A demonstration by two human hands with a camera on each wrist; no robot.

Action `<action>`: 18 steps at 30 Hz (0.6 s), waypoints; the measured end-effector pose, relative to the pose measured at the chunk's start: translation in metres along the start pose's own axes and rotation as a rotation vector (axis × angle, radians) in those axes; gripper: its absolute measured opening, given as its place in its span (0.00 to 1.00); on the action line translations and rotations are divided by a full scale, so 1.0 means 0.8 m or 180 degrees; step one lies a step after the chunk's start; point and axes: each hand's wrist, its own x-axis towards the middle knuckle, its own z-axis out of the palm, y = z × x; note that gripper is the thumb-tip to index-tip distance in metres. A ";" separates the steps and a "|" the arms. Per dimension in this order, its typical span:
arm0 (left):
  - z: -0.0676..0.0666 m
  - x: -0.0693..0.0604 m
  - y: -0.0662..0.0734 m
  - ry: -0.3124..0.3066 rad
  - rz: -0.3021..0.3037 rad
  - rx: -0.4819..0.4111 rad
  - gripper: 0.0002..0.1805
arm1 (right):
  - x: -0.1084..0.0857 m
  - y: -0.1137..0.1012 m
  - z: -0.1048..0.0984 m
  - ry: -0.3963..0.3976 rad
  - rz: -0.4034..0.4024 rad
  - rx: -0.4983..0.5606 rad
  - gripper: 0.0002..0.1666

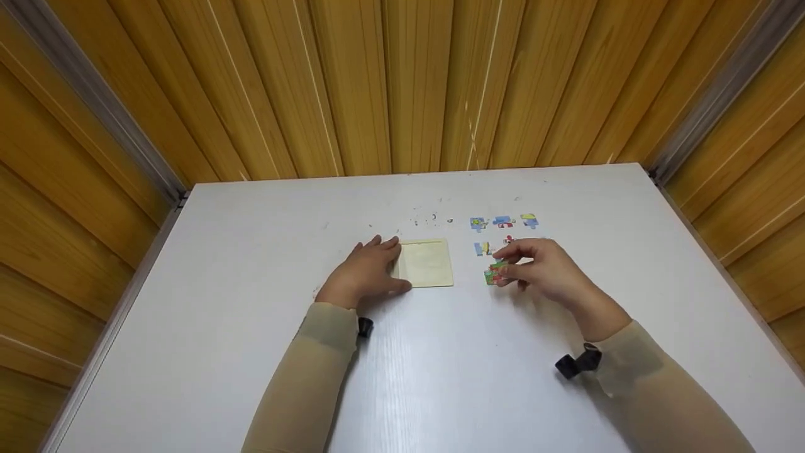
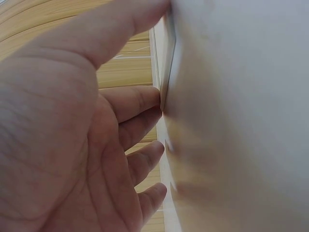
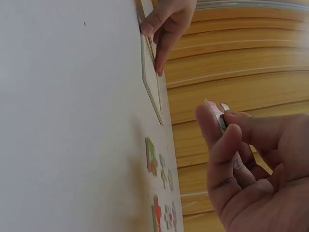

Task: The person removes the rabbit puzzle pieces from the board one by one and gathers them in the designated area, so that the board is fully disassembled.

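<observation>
A square, pale wooden puzzle tray [image 1: 429, 264] lies flat on the white table. My left hand [image 1: 368, 270] rests at its left side, thumb at the near edge and fingers spread toward the far corner. In the left wrist view, the fingers look fairly straight, some touching the tray's edge [image 2: 167, 72]. My right hand [image 1: 544, 270] is raised to the right of the tray. Its thumb and fingers pinch a small jigsaw piece [image 3: 217, 115], seen nearly edge-on in the right wrist view. Below it lies a green and red jigsaw piece [image 3: 151, 157].
More jigsaw pieces lie right of the tray: a far row with a blue and yellow piece [image 1: 478, 223], a blue and red piece [image 1: 503, 221] and a yellow-topped piece [image 1: 529, 220]. Nearer is another blue-yellow piece [image 1: 482, 248]. My right hand partly hides others. A wood-panelled wall [image 1: 415, 88] stands behind.
</observation>
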 end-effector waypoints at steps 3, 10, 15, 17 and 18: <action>0.000 0.001 -0.001 -0.0006 -0.0006 0.0006 0.51 | -0.010 0.003 -0.017 0.0084 0.0060 0.0025 0.24; -0.002 0.002 -0.007 -0.0012 -0.0033 0.0009 0.52 | -0.016 0.012 -0.051 0.0216 0.0056 0.0242 0.18; -0.001 0.000 -0.012 -0.0023 -0.0023 0.0004 0.52 | -0.014 0.027 -0.072 0.0274 0.0133 0.0354 0.17; 0.000 0.000 -0.013 -0.0034 -0.0019 -0.0022 0.52 | -0.014 0.035 -0.081 0.0281 0.0229 0.0369 0.17; 0.001 -0.001 -0.013 -0.0028 -0.0014 -0.0019 0.52 | -0.014 0.039 -0.085 0.0277 0.0256 0.0383 0.18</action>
